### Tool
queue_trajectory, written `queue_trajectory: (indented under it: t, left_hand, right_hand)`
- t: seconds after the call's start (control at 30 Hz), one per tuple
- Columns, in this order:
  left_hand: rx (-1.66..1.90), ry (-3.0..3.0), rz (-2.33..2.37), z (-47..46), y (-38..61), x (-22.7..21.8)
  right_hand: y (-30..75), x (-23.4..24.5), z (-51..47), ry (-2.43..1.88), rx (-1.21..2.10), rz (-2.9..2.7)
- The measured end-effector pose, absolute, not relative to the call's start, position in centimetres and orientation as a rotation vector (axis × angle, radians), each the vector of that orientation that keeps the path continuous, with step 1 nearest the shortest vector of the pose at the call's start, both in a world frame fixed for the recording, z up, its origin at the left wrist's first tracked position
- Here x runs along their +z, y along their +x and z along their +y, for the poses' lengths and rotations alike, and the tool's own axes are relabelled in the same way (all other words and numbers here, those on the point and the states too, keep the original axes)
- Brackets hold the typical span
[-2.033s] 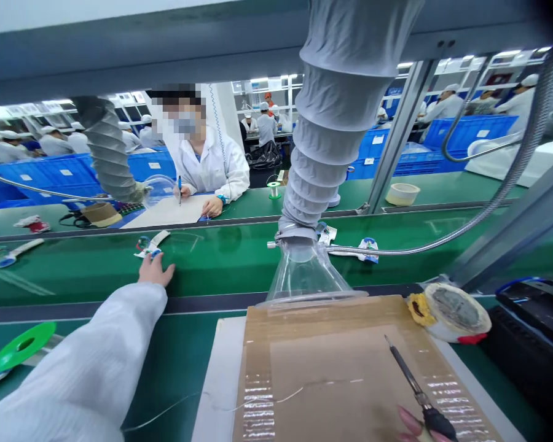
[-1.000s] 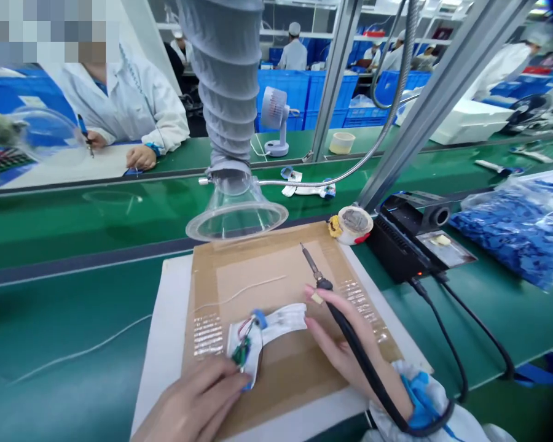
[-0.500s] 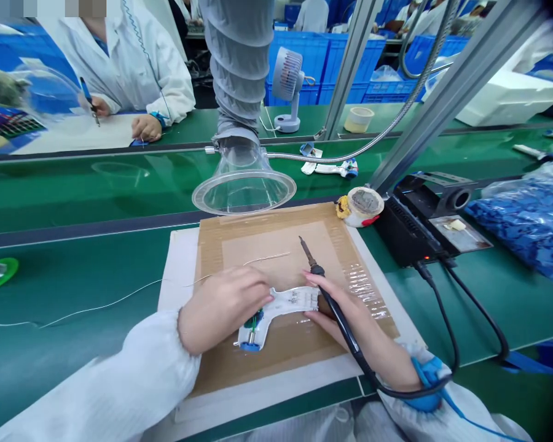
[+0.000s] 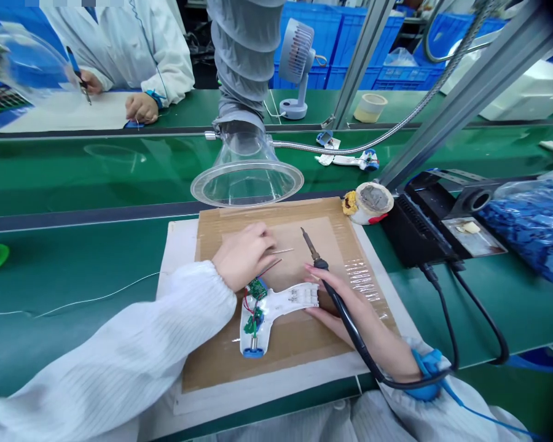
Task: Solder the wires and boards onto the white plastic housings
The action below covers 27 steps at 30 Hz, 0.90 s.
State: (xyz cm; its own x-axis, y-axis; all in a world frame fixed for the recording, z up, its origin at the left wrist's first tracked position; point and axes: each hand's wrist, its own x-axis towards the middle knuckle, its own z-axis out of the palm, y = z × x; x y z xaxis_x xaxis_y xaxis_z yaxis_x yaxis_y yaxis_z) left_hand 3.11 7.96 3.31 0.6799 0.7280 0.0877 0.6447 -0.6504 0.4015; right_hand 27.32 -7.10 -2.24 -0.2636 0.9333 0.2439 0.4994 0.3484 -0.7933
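Note:
My right hand (image 4: pixel 350 307) grips a soldering iron (image 4: pixel 326 270), its tip pointing up and away from me. The same hand's thumb and fingers are around the handle end of a white plastic housing half (image 4: pixel 281 301), shaped like a handheld device. Inside the housing's wider end sit a green circuit board (image 4: pixel 257 288), red wires and a small metal part near a blue cap (image 4: pixel 253 353). Beyond the board, my left hand (image 4: pixel 246 255) is closed around a thin solder wire (image 4: pixel 283 250), whose end sticks out right of the fingers. My left fingertips are partly hidden.
Cardboard (image 4: pixel 221 374) lies under the work. A clear fume hood (image 4: pixel 246 184) hangs above its far edge. To the right stand a black soldering station (image 4: pixel 419 233), a tip-cleaning pot (image 4: pixel 373 202) and a bag of blue parts (image 4: pixel 534 227). A co-worker (image 4: pixel 120 55) sits opposite.
My left hand has moved from the housing up and away to the solder wire, uncovering the circuit board and red wires. My right hand keeps the iron and housing nearly still. The view has shifted slightly.

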Motion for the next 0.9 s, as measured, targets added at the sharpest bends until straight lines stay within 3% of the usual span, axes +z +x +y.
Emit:
queue_trajectory:
  t: [0.13, 0.33, 0.6, 0.9]
  left_hand:
    - [0.437, 2.475, 1.051, 8.4, 2.7, 3.2]
    - [1.071, 2.396, 0.949, 3.8, -0.2, 2.6]
    - [1.062, 2.5, 0.946, -0.3, 0.3, 0.3]
    - [1.031, 2.517, 0.888, -0.4, 1.2, -0.2]
  right_hand:
    - [27.4, -2.3, -6.9, -1.239, 0.805, -1.889]
    - [26.7, -2.0, -5.9, -1.218, 0.648, -1.903]
    - [26.1, -1.0, -6.8, -1.144, 0.324, -1.398]
    - [25.9, -1.0, -7.7, -1.032, 0.254, -1.568]
